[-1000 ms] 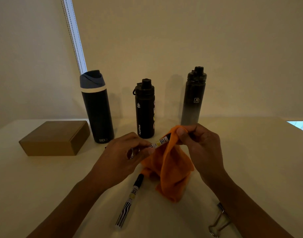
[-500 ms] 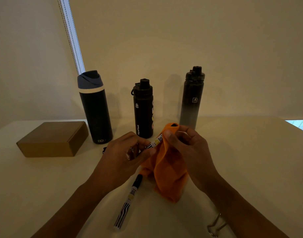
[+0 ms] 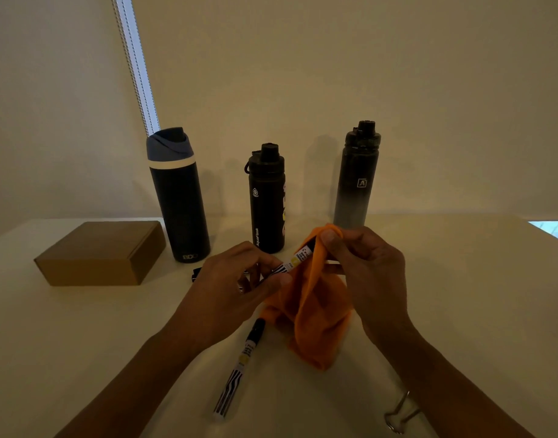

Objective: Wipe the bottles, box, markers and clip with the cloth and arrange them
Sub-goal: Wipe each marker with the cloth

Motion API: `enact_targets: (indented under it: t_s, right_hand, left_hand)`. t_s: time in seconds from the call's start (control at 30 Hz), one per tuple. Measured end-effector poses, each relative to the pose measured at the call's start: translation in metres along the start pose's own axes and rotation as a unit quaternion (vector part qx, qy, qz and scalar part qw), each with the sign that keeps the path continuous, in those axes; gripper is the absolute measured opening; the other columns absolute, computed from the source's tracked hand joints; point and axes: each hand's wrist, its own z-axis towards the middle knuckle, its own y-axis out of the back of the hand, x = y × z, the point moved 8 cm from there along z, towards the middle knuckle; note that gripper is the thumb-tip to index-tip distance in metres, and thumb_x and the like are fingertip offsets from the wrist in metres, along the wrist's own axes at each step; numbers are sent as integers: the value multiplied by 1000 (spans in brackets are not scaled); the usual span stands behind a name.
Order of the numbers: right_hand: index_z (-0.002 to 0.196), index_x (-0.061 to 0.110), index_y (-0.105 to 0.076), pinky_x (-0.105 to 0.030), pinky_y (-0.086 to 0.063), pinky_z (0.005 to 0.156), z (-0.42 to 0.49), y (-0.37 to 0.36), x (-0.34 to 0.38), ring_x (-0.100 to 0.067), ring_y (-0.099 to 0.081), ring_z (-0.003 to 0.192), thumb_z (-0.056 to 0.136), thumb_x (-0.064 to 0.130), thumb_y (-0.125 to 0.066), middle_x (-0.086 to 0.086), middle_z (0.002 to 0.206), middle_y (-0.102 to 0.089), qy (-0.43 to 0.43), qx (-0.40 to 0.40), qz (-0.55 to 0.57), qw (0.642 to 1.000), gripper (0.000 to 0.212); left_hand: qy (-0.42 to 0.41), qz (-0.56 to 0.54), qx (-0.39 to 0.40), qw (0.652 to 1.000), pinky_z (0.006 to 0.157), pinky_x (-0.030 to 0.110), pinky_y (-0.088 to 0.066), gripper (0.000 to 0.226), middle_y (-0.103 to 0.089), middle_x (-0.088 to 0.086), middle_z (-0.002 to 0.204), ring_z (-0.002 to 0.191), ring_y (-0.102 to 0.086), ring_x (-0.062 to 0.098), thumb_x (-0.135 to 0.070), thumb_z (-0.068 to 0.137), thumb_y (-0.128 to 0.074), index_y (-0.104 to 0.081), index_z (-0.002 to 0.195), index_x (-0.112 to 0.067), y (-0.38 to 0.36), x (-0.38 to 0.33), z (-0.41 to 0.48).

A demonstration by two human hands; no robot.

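My left hand [image 3: 236, 282] pinches the striped end of a marker [image 3: 298, 259]. My right hand [image 3: 366, 273] holds the orange cloth [image 3: 315, 314] wrapped around the marker's far end. A second marker [image 3: 240, 365] lies on the table below the hands. Three dark bottles stand at the back: one with a blue-grey lid [image 3: 176, 197], a short black one [image 3: 266, 200], and a tall black-to-grey one [image 3: 355, 178]. A brown cardboard box [image 3: 101, 252] sits at the left. The wire handles of a binder clip [image 3: 397, 412] show beside my right forearm.
The white table [image 3: 82, 343] ends at a pale wall behind the bottles. A small dark object [image 3: 195, 275] peeks out behind my left hand. A window strip [image 3: 135, 64] runs up the wall at the left.
My right hand has slid the cloth back and forth along the marker, between its tip and its middle. The left hand keeps its hold.
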Motion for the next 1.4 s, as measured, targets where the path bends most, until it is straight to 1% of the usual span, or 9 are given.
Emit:
enact_targets:
  t_s: [0.23, 0.4, 0.6, 0.7, 0.83, 0.9, 1.03, 1.23, 1.4]
  right_hand:
    - [100, 28, -73, -42, -61, 82, 0, -4, 2, -13, -74, 86, 72, 36, -87, 8, 91, -77, 3, 35, -43, 998, 33]
    - [86, 27, -70, -42, -62, 77, 7, 6, 3, -15, -74, 77, 81, 59, -69, 5, 80, -75, 10, -7, -86, 996, 33]
    - [92, 30, -66, -39, -62, 77, 7, 6, -1, -11, -73, 78, 83, 70, -55, 8, 83, -74, 14, -27, -122, 992, 43]
    - [97, 32, -64, -40, -62, 78, 6, 3, -4, -11, -73, 83, 77, 68, -66, 9, 90, -74, 10, -12, -112, 994, 40]
    - [100, 28, -64, -30, -61, 76, 4, 1, 5, -7, -73, 81, 64, 53, -85, 10, 88, -75, 26, 13, -95, 995, 49]
    - [99, 28, -65, -27, -61, 76, 4, 1, 5, -5, -72, 80, 63, 55, -84, 12, 87, -75, 27, 17, -111, 993, 49]
    - [100, 30, -68, -37, -62, 80, 9, 3, -1, -9, -73, 81, 74, 59, -78, 10, 89, -75, 14, 11, -120, 993, 40]
    - [93, 29, -66, -39, -62, 78, 10, 9, 5, -9, -74, 76, 85, 60, -64, 10, 83, -75, 31, -20, -129, 991, 31]
    - [98, 30, -65, -36, -62, 78, 9, 3, 1, -10, -74, 82, 73, 62, -75, 9, 90, -75, 18, 16, -110, 994, 42]
  left_hand:
    - [-34, 1, -22, 999, 75, 14, -51, 18, -58, -23, 93, 92, -62, 9, -53, 88, -65, -65, 103, -44, 5, 2, -3]
    - [-14, -5, 5, 1000, 81, 4, -45, 21, -57, -25, 96, 102, -57, -5, -64, 83, -56, -56, 99, -52, -2, -5, -2]
    - [-8, -8, -3, 1000, 82, 4, -46, 24, -58, -25, 97, 101, -57, -5, -68, 79, -52, -55, 98, -53, -2, -5, -2]
    - [-3, -8, -6, 1000, 80, 4, -46, 23, -58, -24, 96, 100, -57, -4, -68, 79, -53, -55, 97, -54, -1, -1, -2]
    - [4, 4, -7, 1000, 77, 5, -47, 23, -57, -25, 95, 97, -57, -4, -70, 77, -51, -53, 95, -56, -1, 4, -1]
    - [1, 5, -4, 1000, 77, 7, -48, 23, -58, -24, 95, 95, -58, -3, -70, 77, -51, -53, 95, -56, -2, 3, -1]
    - [-6, 1, -3, 1000, 82, 8, -48, 18, -58, -23, 94, 97, -58, -2, -70, 77, -53, -52, 89, -58, -4, -1, -2]
    - [-15, -2, -22, 1000, 82, 4, -45, 16, -58, -25, 93, 101, -57, -2, -62, 79, -61, -53, 91, -56, -2, -7, -2]
    - [-18, 10, -24, 1000, 81, 14, -52, 21, -59, -22, 94, 95, -60, 3, -63, 79, -60, -58, 95, -50, -1, -5, -3]
